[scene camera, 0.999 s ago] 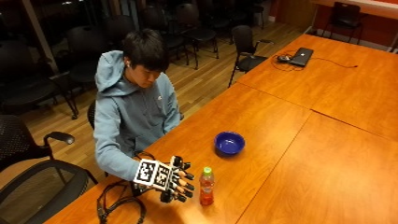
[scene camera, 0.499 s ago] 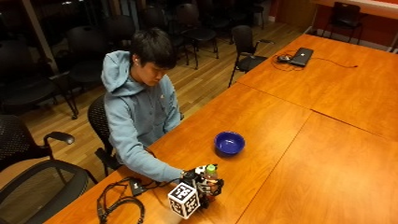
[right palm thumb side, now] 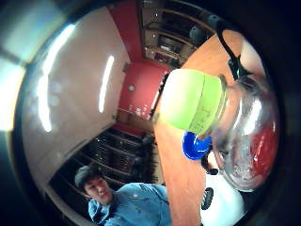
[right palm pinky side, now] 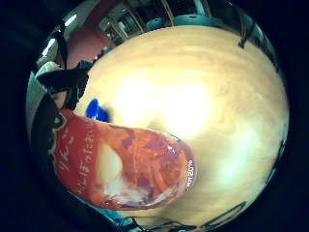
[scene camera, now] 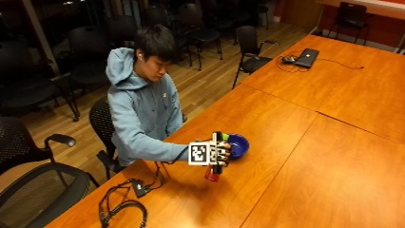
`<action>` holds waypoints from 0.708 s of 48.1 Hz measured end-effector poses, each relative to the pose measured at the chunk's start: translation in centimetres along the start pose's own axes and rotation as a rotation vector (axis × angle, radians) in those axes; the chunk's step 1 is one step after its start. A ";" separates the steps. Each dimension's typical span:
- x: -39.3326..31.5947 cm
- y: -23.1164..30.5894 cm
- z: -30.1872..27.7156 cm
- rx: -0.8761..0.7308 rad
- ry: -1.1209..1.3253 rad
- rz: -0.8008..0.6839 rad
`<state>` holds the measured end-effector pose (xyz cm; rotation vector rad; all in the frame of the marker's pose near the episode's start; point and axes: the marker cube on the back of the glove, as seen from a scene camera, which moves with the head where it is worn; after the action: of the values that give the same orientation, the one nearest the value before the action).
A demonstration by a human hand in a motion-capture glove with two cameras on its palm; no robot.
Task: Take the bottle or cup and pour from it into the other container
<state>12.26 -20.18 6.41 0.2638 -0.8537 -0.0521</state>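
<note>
In the outside view my gloved right hand grips a clear bottle with a red label and red drink, held up off the wooden table. The bottle is roughly upright and its green cap is on. It hangs right beside the blue bowl, which stands on the table. The little finger side palm view is filled by the red label, with the bowl beyond it. In the thumb side palm view the green cap and the clear bottle shoulder are close, above the bowl.
A black cable bundle lies on the table near its corner by the person. A laptop sits far off at the other end. Office chairs stand along the person's side. Bare tabletop stretches beyond the bowl.
My right hand closed around the bottle on the table, lifted it and carried it away from the table's corner to beside the blue bowl. The bowl stayed put.
</note>
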 end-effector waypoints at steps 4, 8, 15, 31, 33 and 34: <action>-2.1 0.6 2.1 -0.104 0.153 -0.029; -4.4 -0.2 2.0 -0.187 0.297 -0.037; -8.1 -3.2 -0.4 -0.289 0.559 -0.089; -14.4 -3.1 12.7 -0.364 1.325 -0.093; -15.2 -2.9 14.8 -0.384 1.354 -0.097; -15.4 -2.7 15.6 -0.403 1.394 -0.117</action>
<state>-9.41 -23.75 4.12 -0.0661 0.5635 -0.1249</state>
